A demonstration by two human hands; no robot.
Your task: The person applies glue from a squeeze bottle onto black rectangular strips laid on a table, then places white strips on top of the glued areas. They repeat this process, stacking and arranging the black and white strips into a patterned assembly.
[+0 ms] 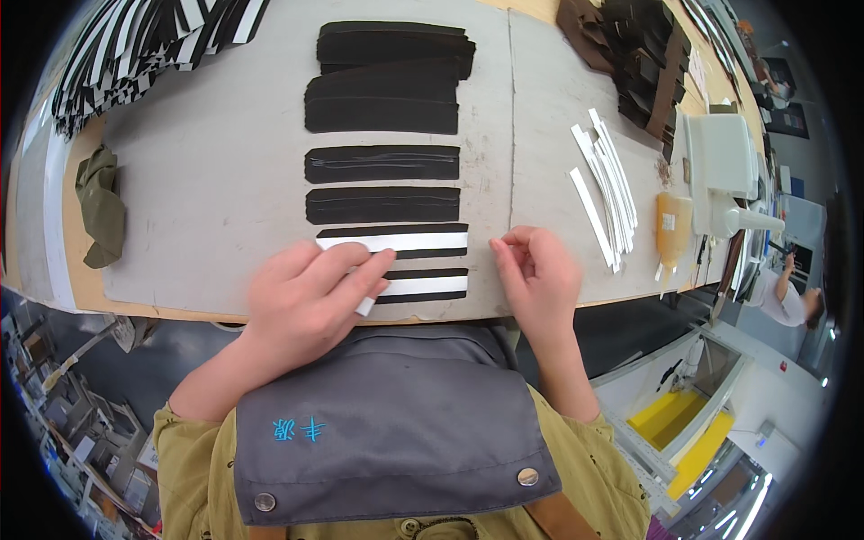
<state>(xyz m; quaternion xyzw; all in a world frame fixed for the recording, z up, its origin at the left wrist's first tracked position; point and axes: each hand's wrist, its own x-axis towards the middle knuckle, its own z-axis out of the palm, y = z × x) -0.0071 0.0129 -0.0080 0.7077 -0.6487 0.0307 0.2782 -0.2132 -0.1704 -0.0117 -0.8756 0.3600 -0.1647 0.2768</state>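
Two black strips lie side by side near the table's front edge, each with a white band along it: the farther banded strip (432,241) and the nearer banded strip (432,284). My left hand (306,292) covers their left ends, its fingers curled together. The end of a narrow white strip (365,307) pokes out under those fingers; the rest of it is hidden. Just off the strips' right ends, my right hand (540,270) is closed in a pinch, and whatever sits between thumb and forefinger cannot be made out. Two plain black strips (382,205) lie just beyond.
Farther back lies a stack of black pieces (387,99). Loose white strips (607,189) are at right, beside a yellowish glue bottle (672,229) and a white container (720,153). Dark brown pieces (630,54), black-and-white strips (135,54) and an olive cloth (101,207) edge the table.
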